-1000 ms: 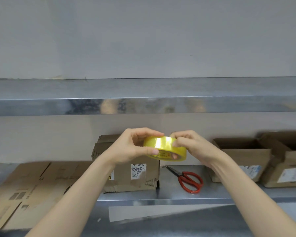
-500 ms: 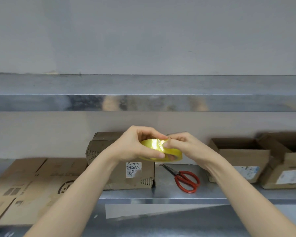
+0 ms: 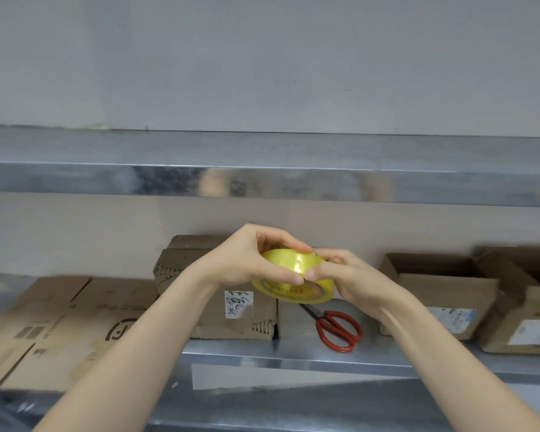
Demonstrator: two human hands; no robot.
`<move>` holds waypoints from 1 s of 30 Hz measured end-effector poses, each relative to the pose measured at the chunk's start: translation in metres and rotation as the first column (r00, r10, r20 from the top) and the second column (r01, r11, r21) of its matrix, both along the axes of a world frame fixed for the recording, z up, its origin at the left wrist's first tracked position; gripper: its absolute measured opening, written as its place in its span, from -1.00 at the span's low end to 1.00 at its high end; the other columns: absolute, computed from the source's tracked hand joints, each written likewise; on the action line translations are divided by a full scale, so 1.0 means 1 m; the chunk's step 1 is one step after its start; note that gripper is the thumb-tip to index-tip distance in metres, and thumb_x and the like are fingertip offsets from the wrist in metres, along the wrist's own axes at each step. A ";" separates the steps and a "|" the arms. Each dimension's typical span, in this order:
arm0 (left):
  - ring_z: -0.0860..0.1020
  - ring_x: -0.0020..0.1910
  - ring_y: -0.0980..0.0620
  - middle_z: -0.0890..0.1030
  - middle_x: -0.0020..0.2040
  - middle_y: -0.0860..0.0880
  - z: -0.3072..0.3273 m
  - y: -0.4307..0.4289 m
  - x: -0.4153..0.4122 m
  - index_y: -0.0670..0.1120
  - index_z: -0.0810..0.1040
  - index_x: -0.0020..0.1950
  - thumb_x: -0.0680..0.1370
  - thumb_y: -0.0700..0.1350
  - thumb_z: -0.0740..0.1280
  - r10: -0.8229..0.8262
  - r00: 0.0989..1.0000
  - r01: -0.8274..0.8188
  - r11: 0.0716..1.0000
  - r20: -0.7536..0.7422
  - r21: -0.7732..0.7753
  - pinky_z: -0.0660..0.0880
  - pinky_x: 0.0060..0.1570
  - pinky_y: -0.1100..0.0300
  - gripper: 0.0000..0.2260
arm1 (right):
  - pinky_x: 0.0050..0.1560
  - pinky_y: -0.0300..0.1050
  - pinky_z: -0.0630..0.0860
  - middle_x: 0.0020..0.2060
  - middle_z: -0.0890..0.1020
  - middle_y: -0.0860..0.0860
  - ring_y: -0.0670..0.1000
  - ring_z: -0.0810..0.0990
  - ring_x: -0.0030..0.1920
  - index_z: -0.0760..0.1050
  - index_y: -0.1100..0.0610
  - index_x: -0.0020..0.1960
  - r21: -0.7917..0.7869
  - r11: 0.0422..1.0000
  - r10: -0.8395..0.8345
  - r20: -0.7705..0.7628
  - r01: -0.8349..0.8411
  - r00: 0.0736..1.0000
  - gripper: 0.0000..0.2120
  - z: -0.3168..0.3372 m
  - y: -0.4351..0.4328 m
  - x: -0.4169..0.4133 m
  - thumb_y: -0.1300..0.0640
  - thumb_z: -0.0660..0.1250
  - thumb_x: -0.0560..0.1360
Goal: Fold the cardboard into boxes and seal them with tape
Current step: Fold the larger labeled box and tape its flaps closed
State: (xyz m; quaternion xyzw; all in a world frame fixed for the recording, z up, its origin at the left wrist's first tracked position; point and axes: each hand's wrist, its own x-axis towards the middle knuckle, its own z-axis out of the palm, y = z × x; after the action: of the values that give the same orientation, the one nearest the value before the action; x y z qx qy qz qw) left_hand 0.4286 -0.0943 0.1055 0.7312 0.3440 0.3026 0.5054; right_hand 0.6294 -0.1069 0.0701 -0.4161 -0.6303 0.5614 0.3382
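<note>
A yellow roll of tape is held in the air in front of the metal shelf. My left hand grips its left side, thumb below and fingers over the top. My right hand holds the right side, thumb pressed on the roll's outer face beside my left thumb. Behind the hands a folded cardboard box with a white label stands on the shelf. Flattened cardboard lies at the left.
Red-handled scissors lie on the steel shelf just right of the folded box. Two open cardboard boxes stand at the right. An upper steel shelf runs across above the hands, with a grey wall behind.
The roll has tilted and turned between my hands, and both thumbs now meet on its outer face. The camera view has shifted slightly.
</note>
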 end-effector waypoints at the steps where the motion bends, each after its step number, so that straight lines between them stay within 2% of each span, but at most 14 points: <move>1: 0.63 -0.02 0.10 0.70 -0.02 -0.04 0.000 0.000 0.002 0.02 0.70 -0.04 0.27 -0.30 0.58 0.002 1.000 -0.002 1.000 -0.001 -0.004 0.56 0.01 0.22 -0.66 | 0.06 -0.04 0.43 -0.12 0.64 0.10 0.03 0.59 -0.05 0.59 0.34 0.01 -0.002 1.000 0.000 -0.009 0.000 1.000 -0.46 -0.001 0.000 0.000 -0.02 0.44 0.17; 5: 0.63 -0.01 0.06 0.70 0.00 -0.10 -0.002 0.001 0.007 0.03 0.72 -0.04 0.24 -0.24 0.58 0.017 1.000 -0.018 0.999 -0.006 -0.033 0.57 0.07 0.12 -0.66 | 0.06 0.02 0.45 -0.11 0.65 0.16 0.10 0.60 -0.06 0.63 0.26 -0.02 -0.033 0.999 -0.032 -0.050 0.030 0.998 -0.49 -0.003 0.001 0.001 -0.03 0.45 0.13; 9: 0.63 -0.03 0.07 0.70 -0.02 -0.10 -0.002 0.004 0.012 -0.03 0.71 0.00 0.26 -0.32 0.58 0.010 0.999 -0.011 0.999 -0.045 -0.033 0.57 0.05 0.16 -0.64 | 0.05 0.06 0.46 -0.12 0.64 0.21 0.14 0.60 -0.07 0.63 0.29 -0.02 -0.057 0.996 -0.069 -0.022 0.068 0.997 -0.43 -0.006 0.004 0.001 -0.07 0.45 0.09; 13: 0.63 -0.02 0.06 0.70 -0.02 -0.10 -0.004 0.005 0.012 -0.02 0.71 0.00 0.29 -0.34 0.57 0.023 0.998 -0.025 0.999 -0.060 -0.033 0.56 0.07 0.14 -0.64 | 0.02 0.04 0.49 -0.16 0.66 0.18 0.11 0.62 -0.11 0.68 0.18 -0.11 -0.081 0.992 -0.103 -0.039 0.100 0.994 -0.50 -0.008 0.007 -0.002 -0.08 0.45 0.04; 17: 0.63 -0.02 0.11 0.70 -0.04 -0.03 -0.002 0.009 0.005 -0.03 0.69 0.03 0.31 -0.32 0.57 0.046 0.995 -0.046 0.999 -0.086 0.001 0.56 0.06 0.22 -0.64 | -0.01 0.05 0.48 -0.15 0.66 0.20 0.14 0.61 -0.12 0.69 0.15 -0.14 -0.113 0.983 -0.154 -0.066 0.146 0.986 -0.52 -0.011 0.012 -0.013 -0.10 0.47 0.03; 19: 0.64 0.02 0.11 0.70 -0.02 0.01 0.001 0.012 -0.002 0.03 0.69 0.03 0.30 -0.24 0.60 0.048 0.996 -0.047 0.999 -0.076 0.019 0.55 0.06 0.24 -0.64 | -0.06 0.02 0.47 -0.23 0.65 0.18 0.12 0.59 -0.18 0.69 0.14 -0.19 -0.122 0.979 -0.178 -0.090 0.166 0.980 -0.59 -0.008 0.012 -0.020 -0.08 0.49 0.06; 21: 0.64 0.07 0.08 0.70 0.02 0.04 0.002 0.017 -0.009 0.11 0.69 0.03 0.28 -0.13 0.61 0.047 0.997 -0.044 0.998 -0.063 0.053 0.54 0.10 0.23 -0.64 | -0.15 -0.07 0.45 -0.38 0.61 0.08 0.05 0.54 -0.30 0.67 0.10 -0.31 -0.109 0.973 -0.217 -0.097 0.206 0.971 -0.82 -0.003 0.013 -0.027 -0.01 0.51 0.22; 23: 0.63 0.10 0.10 0.69 0.06 0.06 0.002 0.023 -0.016 0.09 0.68 0.06 0.30 -0.15 0.61 0.069 0.997 -0.064 0.993 -0.042 0.094 0.52 0.09 0.27 -0.63 | -0.18 -0.12 0.46 -0.47 0.57 0.03 -0.01 0.53 -0.36 0.64 0.08 -0.39 -0.084 0.957 -0.282 -0.062 0.276 0.957 -0.80 0.001 0.016 -0.034 -0.01 0.49 0.33; 26: 0.62 0.11 0.11 0.68 0.07 0.06 0.002 0.030 -0.027 0.10 0.71 -0.01 0.27 -0.13 0.56 0.143 0.984 -0.158 0.977 0.109 0.142 0.51 0.11 0.26 -0.68 | -0.14 -0.08 0.45 -0.46 0.58 0.04 -0.03 0.54 -0.38 0.65 0.13 -0.30 -0.053 0.916 -0.399 -0.006 0.398 0.917 -0.61 0.007 0.022 -0.048 -0.21 0.48 0.17; 28: 0.63 0.07 0.15 0.69 0.03 0.10 0.003 0.034 -0.035 0.10 0.73 -0.12 0.24 -0.14 0.54 0.167 0.965 -0.190 0.976 0.201 0.104 0.52 0.09 0.26 -0.74 | -0.16 -0.06 0.44 -0.49 0.57 0.02 -0.01 0.53 -0.39 0.62 0.12 -0.33 -0.009 0.882 -0.471 0.035 0.471 0.881 -0.62 0.010 0.028 -0.054 -0.22 0.49 0.21; 30: 0.64 -0.03 0.15 0.70 -0.04 0.06 0.002 0.040 -0.041 -0.02 0.73 -0.16 0.25 -0.23 0.54 0.162 0.965 -0.186 0.977 0.206 0.104 0.52 -0.01 0.31 -0.79 | -0.16 -0.06 0.43 -0.53 0.55 0.00 0.01 0.52 -0.40 0.59 0.13 -0.38 0.029 0.861 -0.508 0.060 0.507 0.859 -0.61 0.010 0.033 -0.059 -0.21 0.48 0.24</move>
State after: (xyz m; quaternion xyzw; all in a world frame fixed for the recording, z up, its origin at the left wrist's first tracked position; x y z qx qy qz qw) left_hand 0.3878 -0.0548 0.1077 0.6943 0.3364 0.4368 0.4626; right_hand 0.5703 -0.0744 0.0801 -0.5836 -0.5129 0.4346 0.4556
